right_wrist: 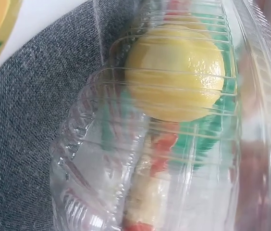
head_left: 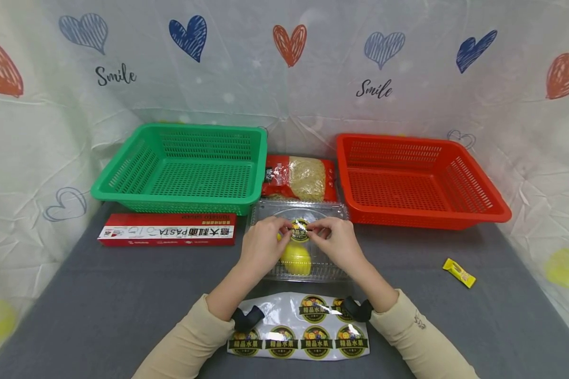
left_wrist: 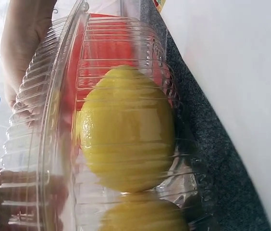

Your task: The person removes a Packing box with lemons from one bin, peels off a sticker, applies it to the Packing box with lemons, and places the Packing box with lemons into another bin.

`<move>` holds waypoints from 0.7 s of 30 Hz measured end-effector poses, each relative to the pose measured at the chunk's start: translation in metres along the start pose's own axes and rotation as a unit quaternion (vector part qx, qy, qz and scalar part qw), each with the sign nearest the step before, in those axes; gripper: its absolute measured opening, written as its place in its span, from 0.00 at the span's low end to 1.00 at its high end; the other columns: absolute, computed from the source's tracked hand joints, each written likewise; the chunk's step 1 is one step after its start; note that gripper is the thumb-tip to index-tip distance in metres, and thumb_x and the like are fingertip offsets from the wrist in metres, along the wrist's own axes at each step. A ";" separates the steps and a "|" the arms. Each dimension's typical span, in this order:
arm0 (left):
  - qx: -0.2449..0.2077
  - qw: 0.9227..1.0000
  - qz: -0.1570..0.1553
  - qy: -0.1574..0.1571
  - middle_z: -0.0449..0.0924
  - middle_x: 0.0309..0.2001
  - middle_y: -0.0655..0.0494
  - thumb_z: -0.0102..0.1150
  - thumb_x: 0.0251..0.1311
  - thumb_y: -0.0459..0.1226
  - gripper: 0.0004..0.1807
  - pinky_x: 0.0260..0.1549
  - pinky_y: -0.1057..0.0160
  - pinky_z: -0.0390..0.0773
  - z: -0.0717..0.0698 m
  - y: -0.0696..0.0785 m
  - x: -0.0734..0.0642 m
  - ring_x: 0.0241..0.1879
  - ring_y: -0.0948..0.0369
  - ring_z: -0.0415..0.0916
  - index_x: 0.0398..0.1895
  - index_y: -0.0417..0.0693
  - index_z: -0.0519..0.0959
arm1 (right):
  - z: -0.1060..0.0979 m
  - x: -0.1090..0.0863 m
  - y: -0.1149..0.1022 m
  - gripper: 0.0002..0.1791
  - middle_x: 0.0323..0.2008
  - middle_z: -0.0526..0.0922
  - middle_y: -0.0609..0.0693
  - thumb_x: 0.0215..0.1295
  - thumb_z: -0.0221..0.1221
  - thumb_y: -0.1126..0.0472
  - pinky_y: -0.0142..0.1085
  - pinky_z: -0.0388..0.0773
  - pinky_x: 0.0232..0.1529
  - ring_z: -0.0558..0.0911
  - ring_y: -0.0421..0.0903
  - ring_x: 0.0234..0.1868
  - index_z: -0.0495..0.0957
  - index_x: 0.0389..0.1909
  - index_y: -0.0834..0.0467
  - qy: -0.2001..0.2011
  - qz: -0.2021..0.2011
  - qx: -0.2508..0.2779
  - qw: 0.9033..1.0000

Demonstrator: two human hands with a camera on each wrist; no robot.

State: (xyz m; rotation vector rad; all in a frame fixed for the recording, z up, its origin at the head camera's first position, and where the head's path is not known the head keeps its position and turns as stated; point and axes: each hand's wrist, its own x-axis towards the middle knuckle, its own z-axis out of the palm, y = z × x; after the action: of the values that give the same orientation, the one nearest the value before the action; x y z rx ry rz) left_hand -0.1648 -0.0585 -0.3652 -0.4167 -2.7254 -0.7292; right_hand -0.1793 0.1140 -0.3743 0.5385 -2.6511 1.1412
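A clear plastic box (head_left: pixel 329 271) with a lid stands in the middle, with yellow lemons (head_left: pixel 297 259) inside. In the left wrist view, one lemon (left_wrist: pixel 128 132) shows through the ribbed wall with a second (left_wrist: pixel 142 214) beside it. Over the lid is a round black-and-gold fruit sticker (head_left: pixel 300 230). My left hand (head_left: pixel 262 243) pinches its left edge between thumb and fingers, while my right hand (head_left: pixel 340 242) pinches the right edge. Below my wrists lies a white sheet (head_left: pixel 282 308) with several more such stickers, partly covered by the dark wrist straps.
A green basket (head_left: pixel 189 202) is at the back left, a red basket (head_left: pixel 422 218) at the back right. Between them sits a red bag of noodles (head_left: pixel 307 179). A pasta box (head_left: pixel 166 230) lies in front of the green basket; a small yellow packet (head_left: pixel 459 272) is at right.
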 end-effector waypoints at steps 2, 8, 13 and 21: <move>-0.001 1.000 0.001 -0.001 0.80 0.27 0.58 0.64 0.51 0.35 0.05 0.14 0.68 0.68 0.000 0.000 0.000 0.23 0.61 0.75 0.33 0.47 0.83 | 0.000 0.000 0.000 0.04 0.25 0.82 0.49 0.51 0.65 0.67 0.30 0.73 0.21 0.76 0.38 0.20 0.84 0.30 0.60 0.002 0.000 -0.004 1.000; 0.006 1.000 0.009 -0.010 0.80 0.27 0.58 0.65 0.50 0.35 0.06 0.14 0.69 0.67 0.001 -0.002 0.002 0.22 0.61 0.75 0.33 0.47 0.84 | 0.001 0.001 -0.001 0.05 0.26 0.81 0.49 0.49 0.67 0.68 0.29 0.72 0.20 0.75 0.39 0.20 0.84 0.29 0.61 0.006 -0.001 -0.014 1.000; 0.014 1.000 0.018 -0.021 0.79 0.28 0.56 0.66 0.50 0.35 0.06 0.16 0.67 0.70 0.001 -0.004 0.004 0.24 0.60 0.76 0.33 0.47 0.83 | 0.001 0.001 0.000 0.06 0.26 0.80 0.49 0.49 0.66 0.68 0.29 0.71 0.19 0.75 0.39 0.20 0.85 0.30 0.61 0.000 0.002 -0.021 1.000; -0.009 0.999 0.006 -0.049 0.79 0.32 0.52 0.66 0.50 0.34 0.08 0.24 0.61 0.76 -0.001 -0.004 0.009 0.29 0.58 0.78 0.36 0.45 0.82 | -0.001 0.002 -0.001 0.06 0.28 0.78 0.51 0.52 0.64 0.69 0.29 0.71 0.14 0.73 0.37 0.14 0.84 0.33 0.62 -0.024 0.023 -0.006 0.999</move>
State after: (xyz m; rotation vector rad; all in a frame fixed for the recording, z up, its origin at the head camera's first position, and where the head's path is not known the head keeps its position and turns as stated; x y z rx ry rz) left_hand -0.1742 -0.0610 -0.3628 -0.4854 -2.8056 -0.7491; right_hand -0.1805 0.1135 -0.3718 0.5101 -2.7224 1.1385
